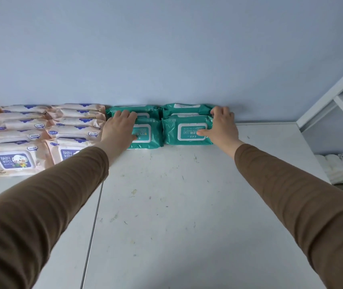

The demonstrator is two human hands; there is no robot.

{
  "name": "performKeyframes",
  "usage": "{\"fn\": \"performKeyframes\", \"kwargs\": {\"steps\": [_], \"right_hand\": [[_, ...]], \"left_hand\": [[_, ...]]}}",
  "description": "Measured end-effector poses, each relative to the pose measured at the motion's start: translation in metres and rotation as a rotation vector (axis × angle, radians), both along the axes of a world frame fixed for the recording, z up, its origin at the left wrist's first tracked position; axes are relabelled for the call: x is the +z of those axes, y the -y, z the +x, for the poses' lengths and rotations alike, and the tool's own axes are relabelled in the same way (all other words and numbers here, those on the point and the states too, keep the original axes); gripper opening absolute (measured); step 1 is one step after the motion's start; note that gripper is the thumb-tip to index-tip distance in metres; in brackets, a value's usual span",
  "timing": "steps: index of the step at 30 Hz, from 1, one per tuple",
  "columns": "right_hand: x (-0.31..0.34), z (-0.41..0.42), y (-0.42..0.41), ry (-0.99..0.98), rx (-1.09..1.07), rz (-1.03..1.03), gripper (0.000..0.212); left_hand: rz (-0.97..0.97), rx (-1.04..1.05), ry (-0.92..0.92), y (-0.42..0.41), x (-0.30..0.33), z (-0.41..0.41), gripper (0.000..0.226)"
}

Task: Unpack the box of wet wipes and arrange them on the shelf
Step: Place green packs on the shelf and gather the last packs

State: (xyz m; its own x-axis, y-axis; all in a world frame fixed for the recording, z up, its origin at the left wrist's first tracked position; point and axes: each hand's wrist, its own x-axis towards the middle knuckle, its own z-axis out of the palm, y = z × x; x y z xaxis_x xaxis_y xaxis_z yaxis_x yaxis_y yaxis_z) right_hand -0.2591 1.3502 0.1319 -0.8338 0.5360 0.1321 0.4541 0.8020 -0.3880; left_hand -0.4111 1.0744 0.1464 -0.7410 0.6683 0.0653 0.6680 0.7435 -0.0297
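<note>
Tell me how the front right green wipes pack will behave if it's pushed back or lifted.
The green pack will likely squash rather than slide stiffly: its film looks puffy and creased. The glossy wrap may be slippery under the right hand. Standing on edge on the shelf, it could tip forward if released.

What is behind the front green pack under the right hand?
Behind the front green pack, gripped by the right hand, another green pack stands against the blue wall. Only its top edge shows; the rest is covered, so any further packs cannot be seen.
</note>
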Motion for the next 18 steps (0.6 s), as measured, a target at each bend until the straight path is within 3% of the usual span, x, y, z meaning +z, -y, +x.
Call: {"fn": "performKeyframes", "kwargs": {"steps": [5,12,18], "right_hand": [[0.009,0.035,0.028,-0.084,0.063,0.181,0.056],[0.013,0.129,0.073,0.025,0.087,-0.008,0.043],[0.015,0.248,0.129,-0.024,0.074,-0.085,0.038]], "left_hand": [[0.188,-0.083,-0.058,0.004,-0.002,0.041,0.065],[0.177,-0.137,0.116,0.024,-0.010,0.128,0.062],[0.253,-0.200,0.181,0.067,-0.008,0.233,0.056]]}}
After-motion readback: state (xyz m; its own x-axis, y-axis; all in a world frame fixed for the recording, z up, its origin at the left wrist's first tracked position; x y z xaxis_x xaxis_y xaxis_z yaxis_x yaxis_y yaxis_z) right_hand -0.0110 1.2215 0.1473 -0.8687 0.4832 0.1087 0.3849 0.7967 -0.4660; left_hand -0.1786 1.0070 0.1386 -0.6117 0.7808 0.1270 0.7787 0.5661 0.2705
